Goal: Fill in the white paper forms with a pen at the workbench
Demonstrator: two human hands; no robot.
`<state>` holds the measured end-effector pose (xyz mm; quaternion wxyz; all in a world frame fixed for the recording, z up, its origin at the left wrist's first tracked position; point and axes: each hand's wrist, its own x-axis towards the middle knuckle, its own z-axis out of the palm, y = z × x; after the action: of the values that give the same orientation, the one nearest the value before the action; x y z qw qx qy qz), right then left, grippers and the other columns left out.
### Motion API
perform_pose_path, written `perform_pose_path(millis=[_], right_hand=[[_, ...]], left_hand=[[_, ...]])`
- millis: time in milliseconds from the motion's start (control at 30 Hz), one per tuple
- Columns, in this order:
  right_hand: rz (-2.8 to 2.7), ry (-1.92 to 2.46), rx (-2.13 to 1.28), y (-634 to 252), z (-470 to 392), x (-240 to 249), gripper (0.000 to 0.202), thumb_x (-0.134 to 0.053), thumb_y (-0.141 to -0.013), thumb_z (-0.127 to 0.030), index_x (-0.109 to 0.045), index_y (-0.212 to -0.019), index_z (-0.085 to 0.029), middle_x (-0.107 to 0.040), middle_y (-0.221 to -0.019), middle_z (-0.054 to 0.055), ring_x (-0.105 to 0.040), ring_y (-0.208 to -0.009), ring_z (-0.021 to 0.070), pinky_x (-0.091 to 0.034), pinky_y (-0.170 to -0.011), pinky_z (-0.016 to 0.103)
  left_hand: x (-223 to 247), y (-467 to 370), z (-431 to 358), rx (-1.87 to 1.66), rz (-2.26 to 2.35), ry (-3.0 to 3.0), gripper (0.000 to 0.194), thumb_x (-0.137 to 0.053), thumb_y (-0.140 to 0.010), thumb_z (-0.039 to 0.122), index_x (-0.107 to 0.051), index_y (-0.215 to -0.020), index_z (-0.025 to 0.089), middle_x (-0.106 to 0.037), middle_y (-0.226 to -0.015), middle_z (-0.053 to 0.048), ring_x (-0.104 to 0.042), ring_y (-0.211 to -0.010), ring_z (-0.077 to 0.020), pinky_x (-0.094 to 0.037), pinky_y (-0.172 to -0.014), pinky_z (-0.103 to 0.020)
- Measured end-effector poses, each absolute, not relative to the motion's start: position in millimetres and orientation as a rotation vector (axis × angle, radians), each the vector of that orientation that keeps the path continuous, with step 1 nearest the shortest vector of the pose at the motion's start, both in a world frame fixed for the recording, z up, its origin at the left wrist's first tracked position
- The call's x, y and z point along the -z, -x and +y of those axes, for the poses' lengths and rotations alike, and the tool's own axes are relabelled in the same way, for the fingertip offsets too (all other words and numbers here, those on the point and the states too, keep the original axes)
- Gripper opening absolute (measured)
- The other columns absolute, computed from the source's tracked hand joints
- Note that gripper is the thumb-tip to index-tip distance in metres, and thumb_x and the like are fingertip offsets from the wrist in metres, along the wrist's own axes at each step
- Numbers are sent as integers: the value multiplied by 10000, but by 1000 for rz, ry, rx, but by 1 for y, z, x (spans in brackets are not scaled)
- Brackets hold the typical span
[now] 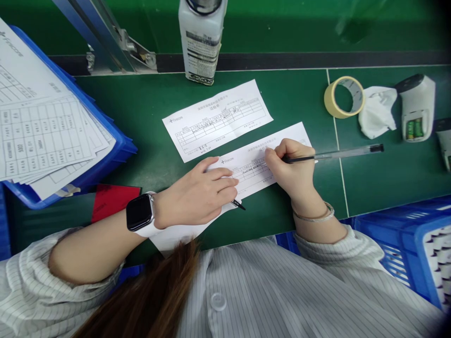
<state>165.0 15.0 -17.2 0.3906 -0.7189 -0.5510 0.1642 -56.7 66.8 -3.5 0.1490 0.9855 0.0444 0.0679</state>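
My right hand [294, 164] is closed around a clear-barrelled pen [345, 153] with black ends. Its writing tip is hidden behind my fingers, over a printed form [246, 185] with a table and some handwriting. Flat on the left part of this form lies my left hand [202, 190], fingers extended. A black pen-like end [238, 204] pokes out from under that hand; the rest of it is covered. Just beyond, a second form [216, 119], partly filled in by hand, rests on the green table. Another white sheet [183, 232] shows below my left wrist.
At left, a blue tray [121, 150] holds stacked papers [45, 136], beside a red card [114, 202]. A white bottle [201, 42] stands at the back. Rightward are a tape roll [344, 97], crumpled tissue [378, 111], a battery-powered device [418, 108] and a blue crate [398, 239].
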Motion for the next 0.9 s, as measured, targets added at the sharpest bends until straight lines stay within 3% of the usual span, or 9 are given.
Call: perform_pose_path(millis=[900], right_hand=[[-1408,1825,-415,-165,15,18,344,-568,-681,-153,-302,-469,-206,-330,-441,-49,-275,-433,76,-236,-418,258]], left_hand=[[3,57,67,-187,132,-2820,144,-447,-835,226,-528,-948,190,-582,-1184,-9,-476,-1148,-207,-263,-1038,-463]])
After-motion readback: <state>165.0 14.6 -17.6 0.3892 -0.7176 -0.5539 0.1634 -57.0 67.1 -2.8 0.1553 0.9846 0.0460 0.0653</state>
